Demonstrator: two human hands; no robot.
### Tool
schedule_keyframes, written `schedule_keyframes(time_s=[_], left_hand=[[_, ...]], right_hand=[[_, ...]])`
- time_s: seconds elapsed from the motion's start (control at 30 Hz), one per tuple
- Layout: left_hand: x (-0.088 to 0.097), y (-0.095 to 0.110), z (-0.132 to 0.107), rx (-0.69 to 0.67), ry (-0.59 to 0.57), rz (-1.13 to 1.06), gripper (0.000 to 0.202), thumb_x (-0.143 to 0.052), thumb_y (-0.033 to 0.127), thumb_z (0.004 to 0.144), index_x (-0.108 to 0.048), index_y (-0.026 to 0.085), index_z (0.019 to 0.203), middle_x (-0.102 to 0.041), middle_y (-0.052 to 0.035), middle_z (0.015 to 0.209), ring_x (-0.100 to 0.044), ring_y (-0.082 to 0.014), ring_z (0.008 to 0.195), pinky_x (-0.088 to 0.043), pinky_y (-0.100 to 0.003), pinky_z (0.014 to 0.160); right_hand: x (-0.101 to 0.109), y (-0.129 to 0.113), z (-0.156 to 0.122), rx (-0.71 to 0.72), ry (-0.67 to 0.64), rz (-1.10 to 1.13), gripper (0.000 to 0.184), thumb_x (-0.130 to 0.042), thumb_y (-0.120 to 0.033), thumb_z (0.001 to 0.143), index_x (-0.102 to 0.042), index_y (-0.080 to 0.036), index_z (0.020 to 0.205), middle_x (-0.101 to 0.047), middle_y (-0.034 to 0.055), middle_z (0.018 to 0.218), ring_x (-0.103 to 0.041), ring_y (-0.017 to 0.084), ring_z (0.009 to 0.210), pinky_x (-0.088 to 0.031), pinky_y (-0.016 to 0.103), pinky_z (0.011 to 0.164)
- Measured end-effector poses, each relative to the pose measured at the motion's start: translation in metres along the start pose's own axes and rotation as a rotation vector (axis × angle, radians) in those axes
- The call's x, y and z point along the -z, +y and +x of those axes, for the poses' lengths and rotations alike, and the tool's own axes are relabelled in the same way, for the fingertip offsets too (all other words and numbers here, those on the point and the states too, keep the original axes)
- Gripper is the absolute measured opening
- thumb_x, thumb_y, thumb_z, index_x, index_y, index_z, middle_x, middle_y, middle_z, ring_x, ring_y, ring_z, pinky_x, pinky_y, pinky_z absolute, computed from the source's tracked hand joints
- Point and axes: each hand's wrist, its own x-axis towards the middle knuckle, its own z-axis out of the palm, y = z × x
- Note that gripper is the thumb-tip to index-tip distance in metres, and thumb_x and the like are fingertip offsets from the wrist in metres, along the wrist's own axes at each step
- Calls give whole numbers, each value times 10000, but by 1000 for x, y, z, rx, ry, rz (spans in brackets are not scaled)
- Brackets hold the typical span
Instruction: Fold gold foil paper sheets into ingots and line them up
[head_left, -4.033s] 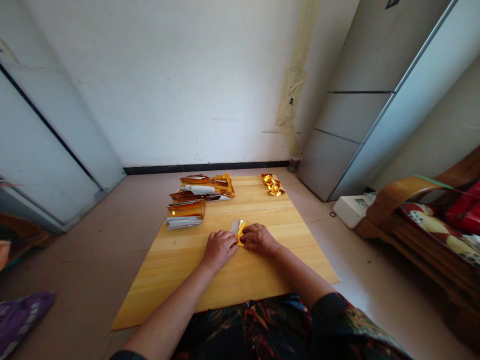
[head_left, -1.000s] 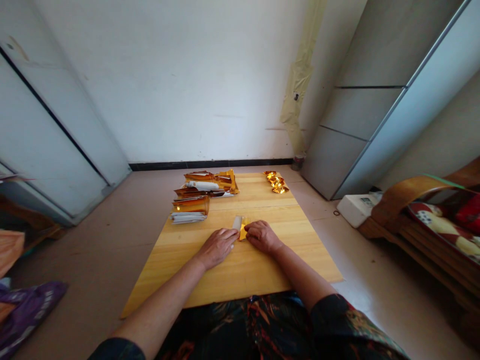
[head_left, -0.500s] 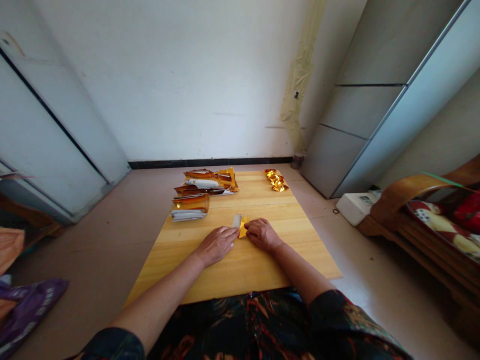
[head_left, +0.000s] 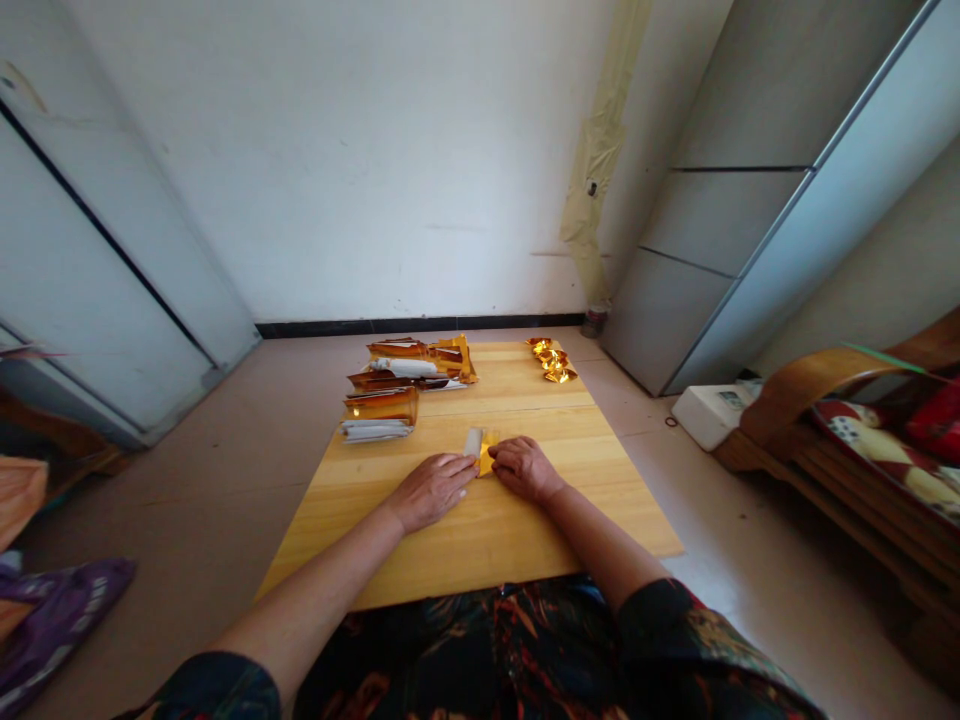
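Note:
A small sheet of gold foil paper [head_left: 485,462], with a pale grey-white strip [head_left: 473,441] along its left side, lies on the wooden tabletop between my hands. The fingers of my left hand [head_left: 435,490] are together, and their tips hold the sheet down at its left edge. My right hand [head_left: 527,468] has its fingers curled and pinches the sheet's right edge. The fingers hide part of the paper. Several folded gold foil pieces [head_left: 559,374] sit at the far right corner of the table.
Stacks of gold and white paper sheets [head_left: 382,405] lie at the table's [head_left: 337,560] far left. Behind it is a white wall [head_left: 375,200]. A grey cabinet [head_left: 682,290], a white box [head_left: 709,415] and a wooden seat [head_left: 795,430] stand to the right. A purple bag [head_left: 75,610] is on the left.
The pale strip at the left of the sheet looks slightly more curled. Both hands stay in nearly the same place on the paper.

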Motion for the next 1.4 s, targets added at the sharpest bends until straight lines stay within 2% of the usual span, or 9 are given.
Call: schedule_keyframes(time_s=[0.13,0.3,0.43,0.6,0.7,0.8,1.0,1.23,1.4], left_hand=[[3,2,1,2,-15,21,436,-486,231,870,-477,241,1306,-518,-72,1339,-461,-214,1218,-403,-395,1015],[7,5,-1,7,-16,28,442,-521,296,861,-491,294,1302,-501,-64,1355,-456,-228,1224,-392,-417,1014],[7,5,-3,19,-11,8,434,-506,287,866,-498,321,1299,-493,-50,1371,-457,-226,1226,-387,-423,1011],[4,9,-1,128,38,-75,449,-454,258,881,-456,287,1328,-562,-44,1298,-508,-202,1162,-396,-406,1001],[4,14,0,184,77,-96,413,-472,248,863,-494,248,1275,-587,-53,1259,-519,-204,1140,-394,-409,1002],[4,17,1,153,71,-77,323,-467,237,866,-559,246,1176,-567,-46,1291,-496,-209,1173,-377,-424,1018],[4,17,2,145,46,-51,264,-449,219,883,-603,252,1095,-577,-32,1282,-505,-206,1159,-383,-427,993],[2,18,2,140,68,-41,248,-482,218,869,-617,251,1074,-583,-37,1266,-510,-211,1142,-385,-422,979],[2,18,2,129,72,-22,267,-483,230,874,-605,263,1109,-576,-31,1279,-500,-215,1150,-385,-425,979]], right_hand=[[-1,0,0,-7,3,1,122,-555,-167,832,-664,-220,841,-692,44,1062,-601,174,1011,-373,346,896],[-2,1,0,2,-1,2,111,-558,-175,839,-659,-221,849,-692,46,1057,-598,175,1010,-376,344,891],[-2,0,0,1,3,2,106,-564,-167,834,-654,-220,851,-691,43,1058,-598,174,1010,-370,343,892],[1,-1,1,-21,-22,49,76,-605,-202,820,-660,-229,864,-685,39,1073,-587,182,1021,-355,348,899],[1,-1,2,-59,-30,85,51,-635,-241,815,-667,-241,854,-686,24,1062,-584,183,1013,-347,353,891],[1,-1,3,-98,-22,100,33,-643,-249,815,-674,-243,823,-691,18,1040,-585,183,993,-338,358,883],[-1,-4,8,-156,-19,108,42,-639,-245,818,-673,-238,794,-688,22,1014,-577,185,964,-335,357,875],[-7,-10,15,-298,-51,44,62,-625,-261,814,-644,-211,783,-658,22,1037,-537,179,974,-316,336,881],[-4,-19,22,-365,-132,-31,101,-567,-265,846,-633,-205,801,-633,31,1046,-506,178,985,-308,326,880]])
